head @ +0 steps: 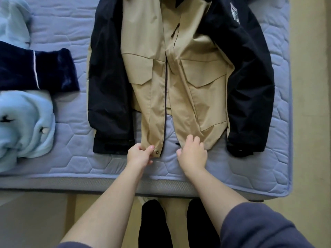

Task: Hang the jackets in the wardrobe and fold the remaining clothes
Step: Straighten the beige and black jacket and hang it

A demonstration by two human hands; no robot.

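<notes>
i see the tan shell jacket with black sleeves [188, 77] lying front-up on the pale blue quilted mattress [259, 169]. its collar points to 12 o'clock and its hem to 6 o'clock, near the bed's edge. the front is closed higher up but splits open at the bottom, and mattress shows in the gap.

my left grip [139, 154] pinches the hem corner of the front panel on the 9 o'clock side, thumb on top, just beside the small brass snap [157, 152]. my right grip [192, 153] has its fingers curled on the hem corner of the other panel, at 3 o'clock from the gap, and looks to be grasping it.

i judge the step to be closing the front before hanging. to do it well, i'd draw both corners toward each other with the hems level, so the dark zip line [165, 97] runs straight. i'd pull gently toward 6 o'clock to take out the slack creases, and leave the sleeves flat at the sides.

a navy velvet garment [35, 68] and a light-blue fleece [26, 126] wait at 9 o'clock, well apart from the jacket.
</notes>
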